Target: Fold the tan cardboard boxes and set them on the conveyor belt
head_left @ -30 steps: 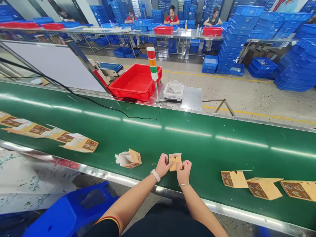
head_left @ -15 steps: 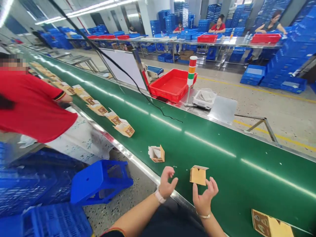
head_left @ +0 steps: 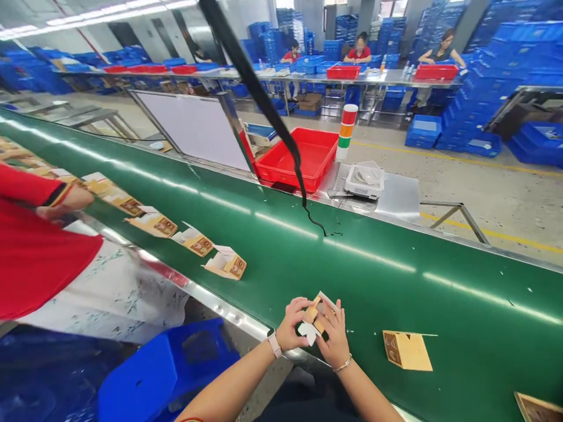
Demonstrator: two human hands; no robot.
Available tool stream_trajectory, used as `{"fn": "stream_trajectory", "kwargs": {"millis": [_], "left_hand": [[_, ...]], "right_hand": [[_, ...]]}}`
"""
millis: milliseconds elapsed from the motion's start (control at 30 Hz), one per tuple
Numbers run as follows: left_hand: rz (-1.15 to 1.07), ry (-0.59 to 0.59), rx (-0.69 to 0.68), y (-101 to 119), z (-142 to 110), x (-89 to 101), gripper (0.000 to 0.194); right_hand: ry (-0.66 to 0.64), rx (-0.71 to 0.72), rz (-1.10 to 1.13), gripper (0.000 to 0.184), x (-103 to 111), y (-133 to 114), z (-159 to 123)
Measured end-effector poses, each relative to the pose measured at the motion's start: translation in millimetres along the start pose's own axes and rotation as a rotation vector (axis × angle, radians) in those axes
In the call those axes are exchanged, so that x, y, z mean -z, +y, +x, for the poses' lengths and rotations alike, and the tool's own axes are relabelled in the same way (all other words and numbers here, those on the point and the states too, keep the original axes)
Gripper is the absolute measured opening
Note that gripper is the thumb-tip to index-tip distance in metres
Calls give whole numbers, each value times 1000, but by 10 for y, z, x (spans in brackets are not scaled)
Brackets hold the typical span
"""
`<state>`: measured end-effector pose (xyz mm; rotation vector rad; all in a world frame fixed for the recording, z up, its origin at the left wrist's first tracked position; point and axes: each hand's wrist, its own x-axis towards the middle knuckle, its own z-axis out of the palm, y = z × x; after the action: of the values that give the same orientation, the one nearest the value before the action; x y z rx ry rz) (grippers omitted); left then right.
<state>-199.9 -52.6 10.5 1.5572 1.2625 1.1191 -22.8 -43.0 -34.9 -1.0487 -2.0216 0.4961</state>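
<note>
My left hand (head_left: 292, 324) and right hand (head_left: 335, 335) grip a folded cardboard carton (head_left: 313, 310) closely between them over the edge of the green belt (head_left: 440, 293), where uneven finger pressure could crease its white flap (head_left: 308, 333) or let it slip.

We're live on a factory packing floor: a long green conveyor belt (head_left: 396, 281) carrying cardboard cartons (head_left: 191, 246), blue plastic crates (head_left: 505, 76) stacked high, a signal tower light (head_left: 349, 132), and seated workers (head_left: 359, 53) along a steel desk (head_left: 396, 76) with red trays (head_left: 343, 72).
</note>
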Motion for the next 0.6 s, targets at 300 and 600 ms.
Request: {"fn": "stream_trajectory", "kwargs": {"millis": [300,600], "left_hand": [[-101,77,436,134,121,-332,22],[-245,64,699,168,277,-612,35]], "right_hand": [[556,-629,21,22,-1,-262,-200],[592,-705,-84,39,216,-192,-209]]}}
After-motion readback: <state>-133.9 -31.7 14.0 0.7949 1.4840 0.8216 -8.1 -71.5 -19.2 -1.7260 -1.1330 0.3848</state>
